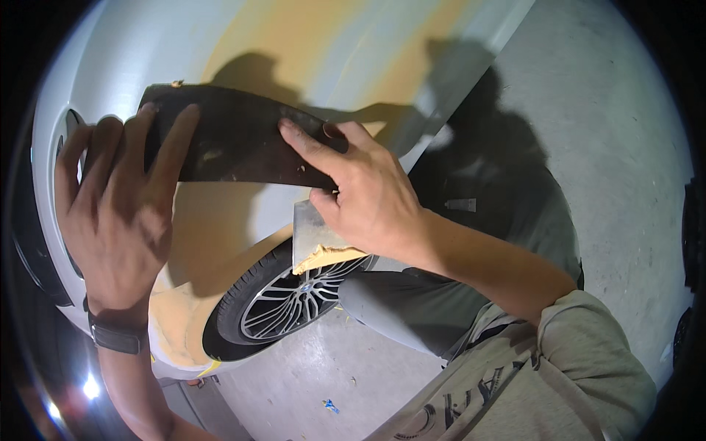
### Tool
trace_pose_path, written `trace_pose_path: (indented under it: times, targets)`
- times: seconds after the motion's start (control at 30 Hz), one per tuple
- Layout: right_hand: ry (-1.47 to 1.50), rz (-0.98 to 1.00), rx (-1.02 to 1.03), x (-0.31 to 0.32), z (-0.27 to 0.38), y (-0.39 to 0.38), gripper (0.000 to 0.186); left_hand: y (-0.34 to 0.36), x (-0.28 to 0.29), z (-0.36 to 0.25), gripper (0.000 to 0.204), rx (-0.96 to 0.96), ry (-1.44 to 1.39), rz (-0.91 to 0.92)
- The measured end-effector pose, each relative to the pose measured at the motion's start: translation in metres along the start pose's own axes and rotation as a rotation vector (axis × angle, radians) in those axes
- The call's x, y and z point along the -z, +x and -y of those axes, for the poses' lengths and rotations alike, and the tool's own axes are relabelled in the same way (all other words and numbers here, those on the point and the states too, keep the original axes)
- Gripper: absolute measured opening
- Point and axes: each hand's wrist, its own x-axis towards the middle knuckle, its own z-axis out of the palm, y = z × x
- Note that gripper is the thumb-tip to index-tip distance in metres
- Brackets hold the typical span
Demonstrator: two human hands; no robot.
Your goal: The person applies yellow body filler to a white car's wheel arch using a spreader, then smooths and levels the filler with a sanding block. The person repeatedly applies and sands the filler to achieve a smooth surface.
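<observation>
My left hand (118,202), wearing a dark watch, presses curled fingers on a curved black flexible spreader (232,136) held across the pale car body (349,44), which has yellowish filler patches. My right hand (368,191) grips the spreader's right end with thumb and fingers. Just below that hand, and partly hidden by it, is a metal plate (315,224) with a wad of yellow putty (323,257) along its lower edge; how it is held is unclear. A small crumb of putty sits on the spreader's top edge.
A spoked wheel (246,312) lies below the panel, beside my bent grey-clad leg (397,309). The concrete floor (610,162) runs along the right, with a small tube (460,204) and a small blue scrap (329,406) on it. Bright lights show at lower left.
</observation>
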Motion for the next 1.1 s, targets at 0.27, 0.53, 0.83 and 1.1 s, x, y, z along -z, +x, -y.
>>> trace_pose_path:
  times: [0.27, 0.53, 0.83, 1.1]
  targets:
    - [0.046, 0.085, 0.021, -0.050, 0.020, -0.023, 0.094, -0.064, 0.003, -0.005, 0.047, 0.004, -0.011, 0.148]
    - [0.196, 0.318, -0.032, -0.036, 0.024, -0.024, 0.080, -0.063, 0.029, -0.011, 0.043, -0.021, -0.191, 0.230]
    - [-0.345, 0.647, 0.184, 0.148, -0.039, -0.033, 0.068, 0.037, 0.081, -0.103, 0.033, -0.151, -0.406, 0.104]
    - [-0.301, -0.204, -0.524, 0.434, -0.128, -0.066, 0.032, 0.222, 0.055, -0.238, 0.033, 0.202, -1.756, 0.310]
